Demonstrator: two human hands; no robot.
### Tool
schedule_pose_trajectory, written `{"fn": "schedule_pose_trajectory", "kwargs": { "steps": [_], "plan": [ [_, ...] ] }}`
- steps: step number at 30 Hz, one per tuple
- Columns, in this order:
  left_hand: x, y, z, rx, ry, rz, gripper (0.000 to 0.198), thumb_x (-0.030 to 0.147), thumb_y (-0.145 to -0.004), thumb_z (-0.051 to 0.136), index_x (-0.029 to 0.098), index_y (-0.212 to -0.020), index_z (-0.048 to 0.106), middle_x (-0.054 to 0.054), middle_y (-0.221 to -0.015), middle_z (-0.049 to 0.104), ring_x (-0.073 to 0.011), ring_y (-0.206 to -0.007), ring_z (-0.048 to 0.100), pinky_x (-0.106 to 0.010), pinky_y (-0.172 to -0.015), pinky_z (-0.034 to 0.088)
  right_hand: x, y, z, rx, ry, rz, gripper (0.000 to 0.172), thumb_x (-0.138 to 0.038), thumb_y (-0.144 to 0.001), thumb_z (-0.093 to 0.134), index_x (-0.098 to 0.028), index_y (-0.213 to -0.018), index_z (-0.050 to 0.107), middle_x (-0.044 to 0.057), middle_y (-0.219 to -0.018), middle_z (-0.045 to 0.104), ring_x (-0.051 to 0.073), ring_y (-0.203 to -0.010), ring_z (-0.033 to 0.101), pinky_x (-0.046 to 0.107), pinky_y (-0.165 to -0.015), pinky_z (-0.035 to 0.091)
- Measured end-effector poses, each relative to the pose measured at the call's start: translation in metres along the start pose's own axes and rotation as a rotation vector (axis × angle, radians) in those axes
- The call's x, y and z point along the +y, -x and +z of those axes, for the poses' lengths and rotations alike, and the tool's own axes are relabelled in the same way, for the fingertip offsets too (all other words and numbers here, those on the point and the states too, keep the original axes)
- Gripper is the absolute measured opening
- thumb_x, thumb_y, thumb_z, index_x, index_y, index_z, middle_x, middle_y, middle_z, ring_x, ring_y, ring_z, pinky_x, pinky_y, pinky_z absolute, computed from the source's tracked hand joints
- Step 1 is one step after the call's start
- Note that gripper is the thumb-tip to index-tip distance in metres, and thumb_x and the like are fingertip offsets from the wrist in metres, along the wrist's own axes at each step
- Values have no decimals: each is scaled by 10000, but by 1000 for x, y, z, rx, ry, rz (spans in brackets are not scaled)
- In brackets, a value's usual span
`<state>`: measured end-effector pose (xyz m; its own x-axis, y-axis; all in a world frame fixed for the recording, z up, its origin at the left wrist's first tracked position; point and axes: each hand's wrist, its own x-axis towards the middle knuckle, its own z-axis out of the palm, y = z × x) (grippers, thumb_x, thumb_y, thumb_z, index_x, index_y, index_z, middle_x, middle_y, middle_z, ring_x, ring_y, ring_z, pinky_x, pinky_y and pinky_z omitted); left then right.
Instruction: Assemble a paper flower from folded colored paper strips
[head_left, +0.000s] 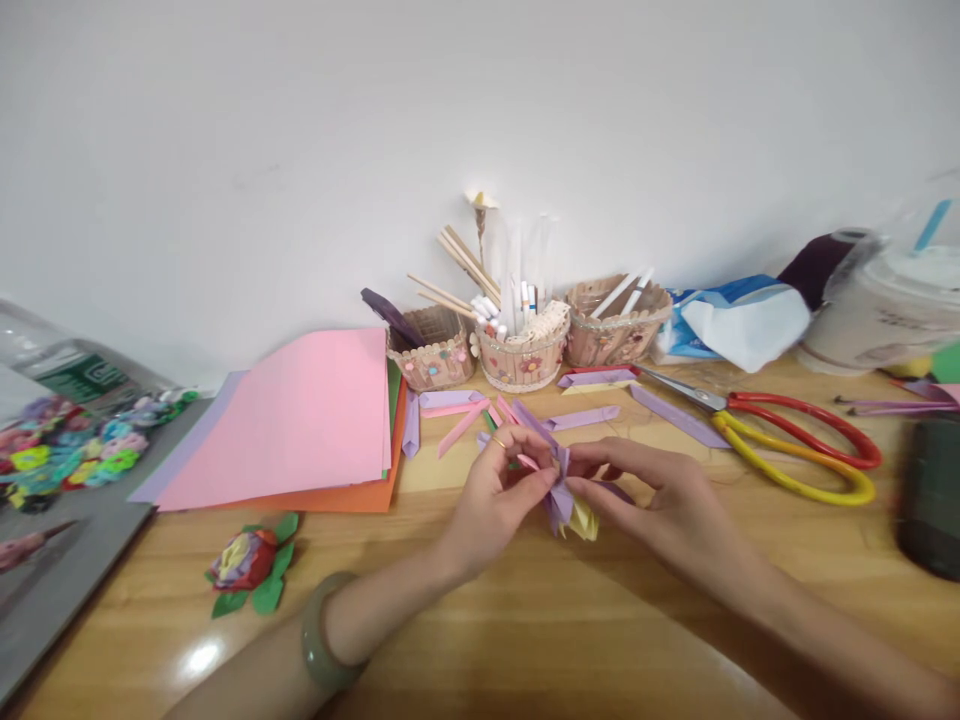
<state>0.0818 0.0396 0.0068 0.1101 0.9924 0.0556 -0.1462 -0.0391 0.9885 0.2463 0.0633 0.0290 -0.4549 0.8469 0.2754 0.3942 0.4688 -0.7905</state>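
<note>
Near the middle of the table, both hands meet at a folded purple and yellow paper piece. My left hand pinches its purple part between thumb and fingers. On the other side, my right hand has its thumb and fingertips closed on the same purple paper. Yellow folded points hang below the fingertips. Just behind the hands lie folded purple and pink paper strips. A finished paper flower, red, purple and yellow with green leaves, rests on the wood to the left.
Stacked coloured paper sheets lie at left, beside a grey board with colourful small pieces. Decorated baskets of sticks and pens stand along the wall. Scissors with red and yellow handles, a tissue pack and a lidded cup are at right.
</note>
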Motion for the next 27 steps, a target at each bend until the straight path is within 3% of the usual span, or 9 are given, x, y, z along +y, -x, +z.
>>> {"fn": "schedule_pose_trajectory", "kwargs": {
  "steps": [5, 12, 16, 22, 27],
  "plan": [
    [-1, 4, 0, 36, -281, 249, 162, 185, -803, 576, 182, -955, 632, -65, -941, 615, -150, -853, 583, -262, -740, 476, 2, 6, 4, 144, 129, -193, 134, -199, -814, 576, -197, -923, 653, 35, -770, 703, 132, -648, 640, 227, -552, 513],
    [0, 7, 2, 123, -436, 561, 183, 91, -769, 602, 179, -908, 681, -77, -884, 704, -166, -830, 637, -309, -760, 508, 2, 11, 4, 270, 369, -395, 140, -149, -829, 558, -179, -948, 625, 66, -866, 721, 167, -763, 674, 287, -695, 555],
    [3, 9, 3, 122, -458, 566, 196, 78, -763, 596, 198, -875, 702, -81, -887, 717, -179, -826, 652, -321, -755, 520, 2, 14, 3, 290, 464, -417, 136, -166, -841, 540, -193, -928, 641, 59, -874, 727, 184, -782, 682, 309, -727, 556],
    [6, 12, 4, 151, -473, 442, 229, 105, -771, 594, 227, -935, 696, -63, -870, 715, -182, -808, 644, -316, -751, 508, 4, 17, 2, 241, 540, -404, 157, -183, -830, 555, -232, -933, 662, 43, -884, 730, 215, -823, 679, 349, -744, 536],
    [5, 11, 3, 111, -462, 480, 233, 78, -796, 551, 222, -926, 680, -57, -885, 709, -180, -851, 634, -323, -787, 491, 6, 18, 2, 209, 581, -408, 117, -176, -832, 554, -216, -898, 643, 47, -830, 729, 194, -757, 675, 317, -704, 514]
  ]
}}
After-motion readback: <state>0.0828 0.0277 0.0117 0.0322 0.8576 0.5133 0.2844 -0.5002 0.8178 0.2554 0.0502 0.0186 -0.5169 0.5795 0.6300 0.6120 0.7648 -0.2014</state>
